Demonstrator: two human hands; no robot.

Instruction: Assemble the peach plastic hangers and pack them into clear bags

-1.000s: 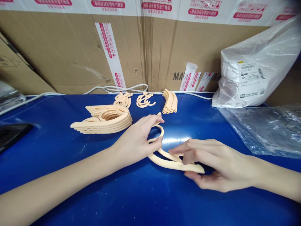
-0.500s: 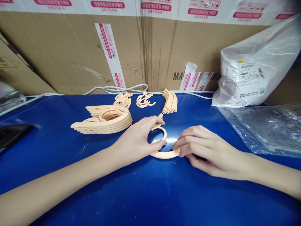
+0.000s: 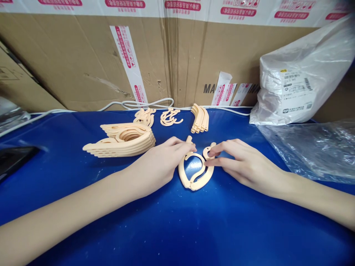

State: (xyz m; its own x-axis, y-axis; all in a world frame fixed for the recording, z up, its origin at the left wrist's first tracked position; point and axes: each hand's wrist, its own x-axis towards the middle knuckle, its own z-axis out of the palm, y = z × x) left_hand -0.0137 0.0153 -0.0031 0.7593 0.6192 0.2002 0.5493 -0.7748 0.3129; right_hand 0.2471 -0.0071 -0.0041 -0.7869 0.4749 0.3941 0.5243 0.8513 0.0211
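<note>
A beige plastic folding clothes hanger (image 3: 200, 183) lies on the blue table in front of me, its two curved arms meeting at the bottom and its hook curling between them. My left hand (image 3: 163, 160) grips the hanger's left arm, with its thumb hidden. Fingers of my right hand (image 3: 244, 165) pinch the right arm near its upper, looped end. To the left of my left hand sits a neat stack of beige folded hangers (image 3: 124, 142). Behind are loose beige hooks (image 3: 170, 117), another heap of small curved pieces (image 3: 144, 117) and a bundle of curved arm pieces (image 3: 199, 119).
Cardboard boxes (image 3: 91, 55) stand along the table's back edge, with a white cable (image 3: 149, 103) in front. A white plastic bag (image 3: 294, 81) and clear plastic film (image 3: 310, 151) lie at right. A dark flat object (image 3: 18, 159) is at the left edge.
The hanger's arms now form a narrower, upright loop with the hook between them. My right hand has moved up along the right arm, and my left fingers have closed over the left arm.
</note>
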